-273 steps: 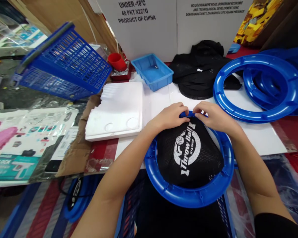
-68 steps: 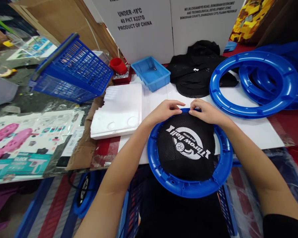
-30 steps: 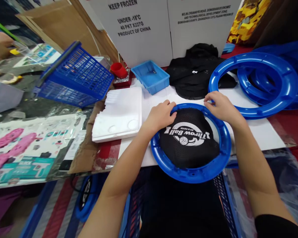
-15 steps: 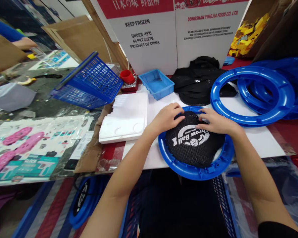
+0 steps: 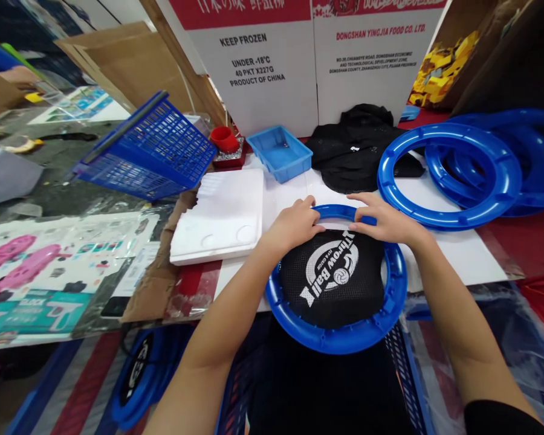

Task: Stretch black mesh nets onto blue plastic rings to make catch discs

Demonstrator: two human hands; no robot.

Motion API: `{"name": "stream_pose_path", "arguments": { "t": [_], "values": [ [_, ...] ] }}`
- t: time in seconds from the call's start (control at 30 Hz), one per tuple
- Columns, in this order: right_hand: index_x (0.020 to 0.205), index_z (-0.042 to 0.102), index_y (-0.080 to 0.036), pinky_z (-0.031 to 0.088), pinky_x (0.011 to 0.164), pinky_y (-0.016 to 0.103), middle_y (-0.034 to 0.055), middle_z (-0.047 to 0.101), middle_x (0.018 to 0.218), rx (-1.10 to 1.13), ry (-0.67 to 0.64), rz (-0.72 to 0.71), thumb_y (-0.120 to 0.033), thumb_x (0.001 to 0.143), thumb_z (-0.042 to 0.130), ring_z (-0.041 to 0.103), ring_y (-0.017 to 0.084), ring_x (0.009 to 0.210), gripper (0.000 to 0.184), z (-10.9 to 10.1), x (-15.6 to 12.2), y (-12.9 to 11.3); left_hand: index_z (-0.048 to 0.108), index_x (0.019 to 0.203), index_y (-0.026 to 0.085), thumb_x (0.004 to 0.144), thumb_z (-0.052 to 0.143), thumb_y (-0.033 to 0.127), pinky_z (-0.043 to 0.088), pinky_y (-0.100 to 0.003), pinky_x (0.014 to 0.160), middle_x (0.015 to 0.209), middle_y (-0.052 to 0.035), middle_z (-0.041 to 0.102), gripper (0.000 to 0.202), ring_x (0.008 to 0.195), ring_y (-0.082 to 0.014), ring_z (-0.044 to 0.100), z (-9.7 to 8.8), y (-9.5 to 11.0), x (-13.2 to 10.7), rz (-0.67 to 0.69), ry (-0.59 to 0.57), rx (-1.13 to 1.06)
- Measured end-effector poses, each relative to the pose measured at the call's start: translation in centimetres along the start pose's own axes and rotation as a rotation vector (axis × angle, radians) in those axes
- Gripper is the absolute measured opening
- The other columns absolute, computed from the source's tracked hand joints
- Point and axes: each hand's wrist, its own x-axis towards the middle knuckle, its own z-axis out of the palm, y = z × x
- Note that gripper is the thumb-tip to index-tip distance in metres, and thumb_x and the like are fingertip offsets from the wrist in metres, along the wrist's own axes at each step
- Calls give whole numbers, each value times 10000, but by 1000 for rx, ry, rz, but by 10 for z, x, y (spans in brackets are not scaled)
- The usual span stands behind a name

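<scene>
A blue plastic ring [image 5: 335,342] lies in front of me, its near side overhanging the table edge. Inside it is a round black mesh net [image 5: 340,308] printed "Throw Ball" in white. At the far left of the ring, my left hand [image 5: 294,225] is closed, thumb and fingers on the net's far edge. My right hand [image 5: 385,220] has bent fingers at the far right, its thumb and a finger pinching the same edge. Some bare ring shows between the hands. Behind them is a pile of black mesh nets [image 5: 351,151]. The fingertips are partly hidden.
More blue rings [image 5: 448,217] are stacked at the right. A small blue tray [image 5: 281,158], a white foam block [image 5: 222,211], a red cup [image 5: 224,139] and a tilted blue basket [image 5: 158,148] stand left of centre. A printed carton [image 5: 272,103] closes off the back.
The ring and net have come nearer to me and left, and the net has turned so its print slants. Both hands now sit at the net's far edge, slightly farther apart.
</scene>
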Motion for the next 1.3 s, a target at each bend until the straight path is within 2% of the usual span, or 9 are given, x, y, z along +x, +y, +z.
{"name": "stream_pose_path", "arguments": {
  "t": [0.13, 0.27, 0.43, 0.57, 0.73, 0.9, 1.07, 1.17, 1.3],
  "values": [
    [1054, 785, -250, 277, 1330, 645, 102, 370, 1760, -44, -79, 104, -571, 989, 708, 293, 396, 1650, 337, -1, -2, 7, 785, 863, 182, 1019, 613, 546, 565, -466, 906, 1334, -174, 633, 432, 1169, -371, 599, -3, -4, -5, -82, -9, -13],
    [1049, 772, -250, 282, 1338, 636, 95, 368, 1761, -24, -152, 139, -605, 951, 739, 299, 411, 1646, 370, 4, -1, 10, 803, 895, 211, 861, 744, 715, 553, -532, 997, 1374, -167, 626, 509, 1206, -401, 571, -2, -11, -5, -16, -74, -118],
    [867, 704, -219, 332, 1311, 622, 133, 420, 1721, -23, -177, 165, -647, 888, 788, 364, 428, 1605, 437, -1, 0, 10, 765, 971, 231, 834, 814, 519, 523, -556, 1083, 1493, -145, 603, 323, 1297, -396, 582, -4, -27, 0, -17, -138, -275],
    [827, 655, -231, 385, 1266, 616, 112, 512, 1654, 44, -146, 169, -564, 896, 783, 471, 405, 1533, 363, -7, -1, 12, 731, 914, 234, 835, 795, 356, 533, -466, 1087, 1298, -97, 716, 159, 1190, -295, 668, -9, -40, 4, 71, -72, -484],
    [875, 638, -247, 445, 1207, 575, 112, 623, 1545, 88, -68, 157, -447, 934, 717, 543, 369, 1485, 222, -8, 1, 14, 766, 835, 205, 779, 840, 325, 557, -441, 1013, 1100, -86, 744, 152, 1031, -255, 703, -7, -44, 8, -36, 55, -611],
    [928, 679, -250, 435, 1213, 593, 113, 636, 1545, 79, -57, 152, -469, 943, 710, 565, 367, 1464, 222, -11, 0, 19, 797, 840, 204, 820, 791, 266, 558, -419, 933, 924, -60, 789, 66, 921, -229, 717, -5, -42, 10, -68, 43, -679],
    [952, 749, -251, 377, 1276, 594, 75, 533, 1663, 120, -115, 183, -530, 923, 742, 515, 368, 1515, 281, -12, 0, 22, 786, 855, 205, 817, 767, 197, 566, -419, 941, 936, -54, 801, 44, 936, -218, 708, -3, -44, 11, -19, 48, -699],
    [945, 763, -256, 377, 1278, 591, 63, 568, 1633, 130, -87, 177, -515, 915, 753, 539, 361, 1495, 261, -14, 0, 23, 795, 854, 212, 815, 762, 178, 561, -432, 982, 939, -50, 805, 62, 958, -219, 708, -2, -45, 12, 3, 54, -685],
    [917, 723, -247, 453, 1210, 560, 67, 643, 1562, 135, -32, 194, -496, 940, 731, 636, 342, 1379, 250, -16, -2, 22, 795, 852, 207, 822, 773, 214, 564, -426, 958, 948, -60, 813, 38, 931, -219, 715, 0, -46, 14, -37, 74, -686]
  ]
}}
